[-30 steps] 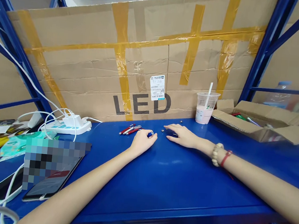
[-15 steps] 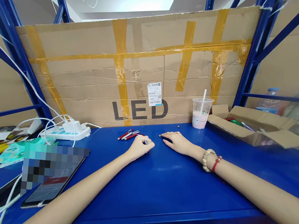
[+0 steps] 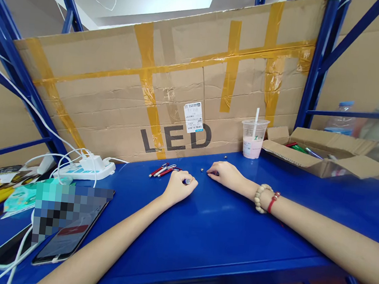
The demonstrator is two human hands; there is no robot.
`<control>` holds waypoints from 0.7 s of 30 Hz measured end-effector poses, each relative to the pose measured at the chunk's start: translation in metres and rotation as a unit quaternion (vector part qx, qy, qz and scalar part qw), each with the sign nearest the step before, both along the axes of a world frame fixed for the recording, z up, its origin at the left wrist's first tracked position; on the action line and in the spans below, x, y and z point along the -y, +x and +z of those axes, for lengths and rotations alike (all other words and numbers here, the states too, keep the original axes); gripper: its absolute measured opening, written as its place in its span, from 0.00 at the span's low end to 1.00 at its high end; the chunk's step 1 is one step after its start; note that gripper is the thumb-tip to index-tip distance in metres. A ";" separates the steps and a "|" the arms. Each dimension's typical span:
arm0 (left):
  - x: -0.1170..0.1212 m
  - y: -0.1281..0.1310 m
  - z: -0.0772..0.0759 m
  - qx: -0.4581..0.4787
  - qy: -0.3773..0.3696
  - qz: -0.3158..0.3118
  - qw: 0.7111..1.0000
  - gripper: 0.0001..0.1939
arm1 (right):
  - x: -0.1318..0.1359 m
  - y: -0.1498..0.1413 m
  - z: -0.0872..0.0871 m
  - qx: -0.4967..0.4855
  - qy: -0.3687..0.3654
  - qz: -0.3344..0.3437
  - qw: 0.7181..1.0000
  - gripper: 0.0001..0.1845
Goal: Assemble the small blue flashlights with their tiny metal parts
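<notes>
My left hand (image 3: 178, 188) is closed, resting on the blue tabletop, its fingers wrapped round a small cylinder (image 3: 186, 182). Only the round, bluish end of that cylinder shows. Behind the left hand lie several slim red and silver tubes (image 3: 162, 170) with a metal clip. To the right, my right hand (image 3: 225, 174) rests low on the table with its fingers curled inward. Whatever its fingertips hold, if anything, is hidden. A small shiny metal piece (image 3: 202, 170) lies just left of these fingertips, apart from them. Another small metal piece (image 3: 225, 157) sits behind the right hand.
A plastic cup with a straw (image 3: 252, 143) stands at the back, beside an open cardboard box (image 3: 295, 157) holding coloured items. On the left are a white power strip (image 3: 89, 171) with cables and a tablet-like device (image 3: 69, 237). A taped cardboard panel (image 3: 112, 108) closes the back.
My right hand has drawn slightly to the right, away from the small metal piece, and its stretched fingers have curled in. The left hand keeps its hold; the cylinder's end is turned a little.
</notes>
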State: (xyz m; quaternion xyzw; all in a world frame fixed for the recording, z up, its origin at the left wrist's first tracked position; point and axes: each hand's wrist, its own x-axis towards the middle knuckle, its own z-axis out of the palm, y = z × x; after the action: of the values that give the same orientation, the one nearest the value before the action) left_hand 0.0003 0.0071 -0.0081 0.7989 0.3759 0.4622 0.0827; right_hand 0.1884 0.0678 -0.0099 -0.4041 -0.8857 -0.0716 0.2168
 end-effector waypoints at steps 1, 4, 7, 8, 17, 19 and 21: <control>-0.001 0.000 0.000 -0.007 -0.007 0.011 1.000 0.17 | 0.001 -0.001 0.001 0.006 0.001 -0.006 1.000 0.11; -0.002 0.001 -0.001 -0.031 -0.038 0.039 0.998 0.16 | 0.003 -0.002 0.003 0.017 0.000 -0.031 0.999 0.12; -0.002 0.001 -0.001 -0.045 -0.065 0.055 0.995 0.15 | 0.006 -0.003 0.006 0.022 -0.003 -0.049 0.999 0.12; -0.002 0.001 -0.001 -0.048 -0.070 0.056 0.995 0.15 | 0.008 -0.003 0.007 0.024 -0.004 -0.051 0.998 0.12; -0.004 -0.001 -0.001 -0.052 -0.090 0.057 0.993 0.14 | 0.013 0.003 0.014 -0.010 0.024 -0.023 0.999 0.13; -0.005 -0.001 -0.001 -0.024 -0.097 0.066 0.993 0.15 | 0.023 0.001 0.026 -0.073 0.087 0.017 0.993 0.16; -0.005 -0.002 0.000 0.030 -0.118 0.075 0.990 0.15 | 0.047 -0.009 0.040 -0.112 0.140 0.077 0.981 0.18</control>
State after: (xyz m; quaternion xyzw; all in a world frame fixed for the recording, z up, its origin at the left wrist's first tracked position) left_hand -0.0012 0.0124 -0.0085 0.7388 0.4843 0.4431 0.1525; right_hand 0.1793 0.0203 0.0299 -0.3056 -0.8654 -0.1323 0.3743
